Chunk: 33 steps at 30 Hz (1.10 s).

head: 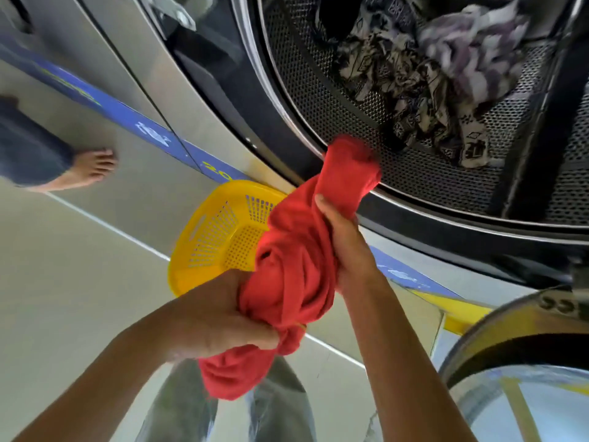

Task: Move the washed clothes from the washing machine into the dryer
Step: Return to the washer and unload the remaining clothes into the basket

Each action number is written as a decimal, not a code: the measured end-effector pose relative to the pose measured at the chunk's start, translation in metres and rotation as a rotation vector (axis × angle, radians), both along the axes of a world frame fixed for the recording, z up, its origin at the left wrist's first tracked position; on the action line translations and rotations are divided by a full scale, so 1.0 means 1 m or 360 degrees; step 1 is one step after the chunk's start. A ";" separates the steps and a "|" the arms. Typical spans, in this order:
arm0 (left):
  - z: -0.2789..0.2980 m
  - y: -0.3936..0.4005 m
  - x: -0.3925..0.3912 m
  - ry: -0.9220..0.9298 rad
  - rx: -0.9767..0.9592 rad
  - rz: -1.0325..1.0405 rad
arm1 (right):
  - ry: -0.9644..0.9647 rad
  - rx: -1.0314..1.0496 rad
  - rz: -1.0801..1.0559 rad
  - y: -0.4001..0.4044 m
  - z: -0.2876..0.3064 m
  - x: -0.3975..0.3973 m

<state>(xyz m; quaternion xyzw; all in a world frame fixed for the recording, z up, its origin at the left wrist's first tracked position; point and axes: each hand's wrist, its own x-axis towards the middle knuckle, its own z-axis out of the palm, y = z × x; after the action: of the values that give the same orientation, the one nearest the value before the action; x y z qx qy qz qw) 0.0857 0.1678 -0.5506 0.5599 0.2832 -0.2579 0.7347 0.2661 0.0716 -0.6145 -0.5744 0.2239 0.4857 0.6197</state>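
Note:
A twisted red garment (299,260) hangs between both my hands, its upper end resting on the rim of the machine's open drum (306,100). My left hand (220,317) grips its lower part; my right hand (345,247) grips its middle. Inside the perforated drum lie a black-and-white patterned cloth (414,100) and a purple-and-white cloth (468,55). A yellow plastic basket (204,234) stands on the floor below the drum, partly hidden by the red garment.
The machine's open round door (497,342) juts in at the lower right. Another person's bare foot (92,167) stands on the floor at the left. A blue band (140,122) runs along the machine fronts. My legs are below.

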 end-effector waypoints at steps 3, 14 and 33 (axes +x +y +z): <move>-0.021 0.006 0.001 0.0125 0.0118 0.0309 | -0.0220 -0.0168 0.0148 0.002 -0.008 -0.019; -0.093 0.018 0.040 0.0491 0.0921 0.0636 | -0.1334 -0.0798 0.1695 -0.035 -0.039 -0.035; -0.057 0.019 0.239 -0.0453 0.0795 0.0588 | -0.1776 -0.1761 0.1682 0.040 -0.021 0.294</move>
<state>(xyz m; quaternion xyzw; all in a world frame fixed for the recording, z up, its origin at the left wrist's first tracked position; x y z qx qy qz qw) 0.3245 0.1873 -0.6078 0.6923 0.3288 0.0376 0.6412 0.5596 0.1114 -0.6355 -0.9631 -0.1952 0.1836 -0.0232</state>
